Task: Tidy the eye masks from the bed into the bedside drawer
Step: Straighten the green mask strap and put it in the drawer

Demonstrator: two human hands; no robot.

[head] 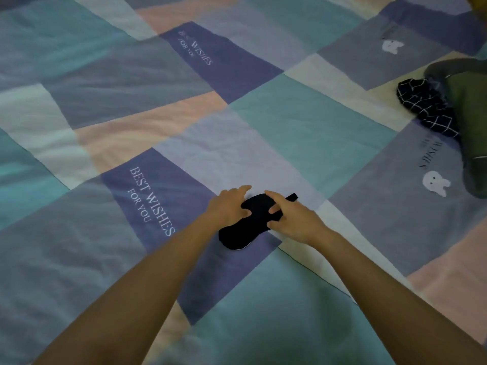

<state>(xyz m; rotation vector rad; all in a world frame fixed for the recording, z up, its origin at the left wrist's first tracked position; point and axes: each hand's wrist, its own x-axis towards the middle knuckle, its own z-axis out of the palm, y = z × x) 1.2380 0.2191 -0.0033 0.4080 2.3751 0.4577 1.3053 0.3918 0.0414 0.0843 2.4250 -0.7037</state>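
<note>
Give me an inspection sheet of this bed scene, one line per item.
Surface: patchwork quilt, printed "BEST WISHES FOR YOU", wrinkled.
Job's things: one black eye mask flat on the quilt, its strap sticking out at the far end; drawer not in view.
Clutter: dark checked cloth and olive green fabric at the right edge.
Hands: left hand and right hand both on the mask, fingers curled at its edges.
Cables: nothing seen.
Surroundings: only bed visible.
</note>
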